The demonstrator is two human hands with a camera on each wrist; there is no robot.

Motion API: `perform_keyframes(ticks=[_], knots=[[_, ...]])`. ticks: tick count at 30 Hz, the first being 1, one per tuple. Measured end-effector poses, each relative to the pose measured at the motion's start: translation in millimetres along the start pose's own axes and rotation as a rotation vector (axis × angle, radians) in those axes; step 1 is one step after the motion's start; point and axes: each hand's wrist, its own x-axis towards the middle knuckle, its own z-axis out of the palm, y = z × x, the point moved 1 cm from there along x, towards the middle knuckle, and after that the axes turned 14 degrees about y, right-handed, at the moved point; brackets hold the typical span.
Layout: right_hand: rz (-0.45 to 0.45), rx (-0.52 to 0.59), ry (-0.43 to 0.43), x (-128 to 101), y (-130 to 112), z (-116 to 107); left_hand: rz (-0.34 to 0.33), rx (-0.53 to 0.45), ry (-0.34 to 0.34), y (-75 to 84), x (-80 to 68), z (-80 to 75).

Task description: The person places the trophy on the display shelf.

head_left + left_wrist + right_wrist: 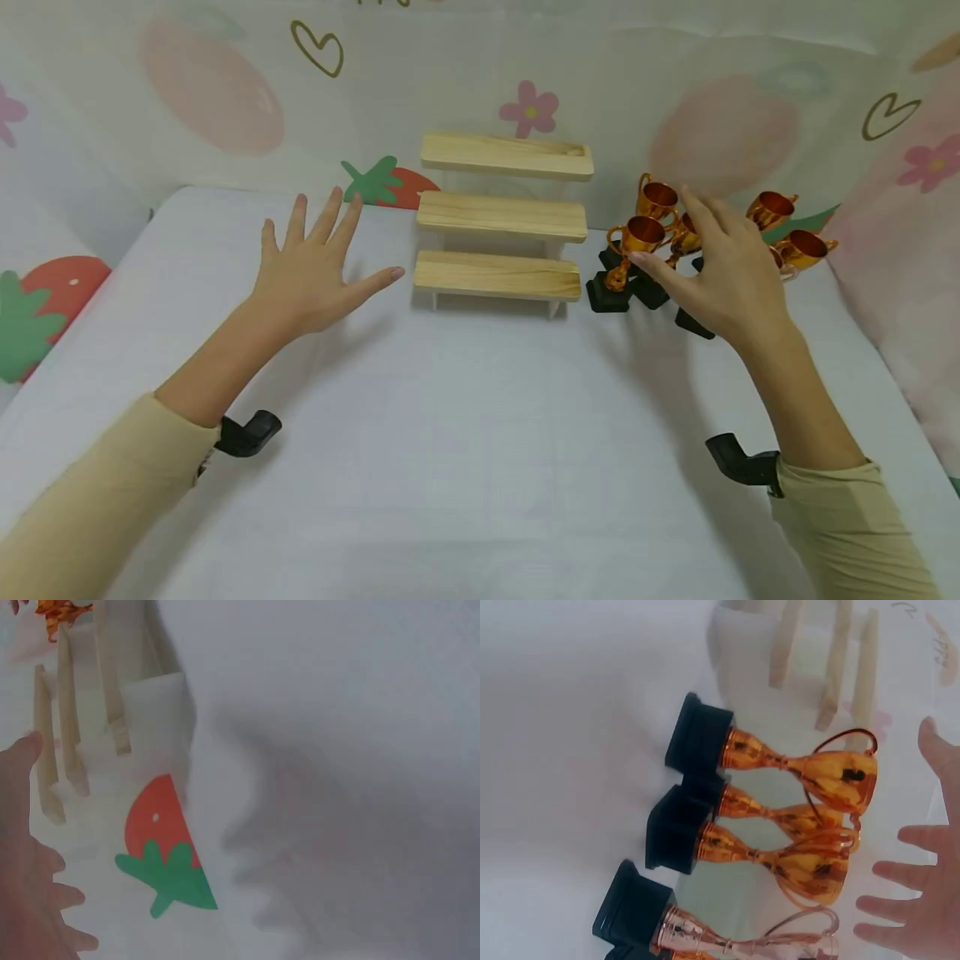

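Note:
My left hand (306, 287) hovers over the table with its fingers spread, left of a three-step wooden shelf (498, 273). Nothing is in it. My right hand (731, 279), palm down and fingers fairly straight, hangs above a group of small trophies and partly hides them in the head view. Copper-gold two-handled cups top these trophies (643, 235), on black square bases (609, 293). In the right wrist view the fingers are apart from the gold trophy (840, 780), and a paler, rose-toned trophy (697, 930) shows lower down.
White cloth covers the table (465, 417). Behind it hangs a pale backdrop (585, 50) printed with strawberries, flowers and hearts. The shelf stands near the back edge, with the trophies close to its right side. Each wrist carries a black camera mount (251, 433).

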Motion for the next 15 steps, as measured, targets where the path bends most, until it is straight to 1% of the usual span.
perform_keyframes(ticks=[4,7,10,12,15], knots=[[0.009,0.032,0.041,-0.8,-5.7,0.3,0.006,-0.059,-0.017,4.5,-1.0,4.5],[0.014,0.073,0.08,-1.2,-8.7,1.2,0.008,-0.117,-0.046,7.8,-1.6,7.8],[0.023,0.127,0.115,-1.9,-10.6,2.7,-0.009,-0.182,-0.085,11.5,-1.7,11.1],[0.027,0.162,0.135,-2.3,-11.7,4.0,-0.033,-0.231,-0.103,13.5,-1.6,13.7],[0.024,0.195,0.152,-2.2,-13.3,6.4,-0.051,-0.3,-0.106,15.3,-1.6,17.8]])
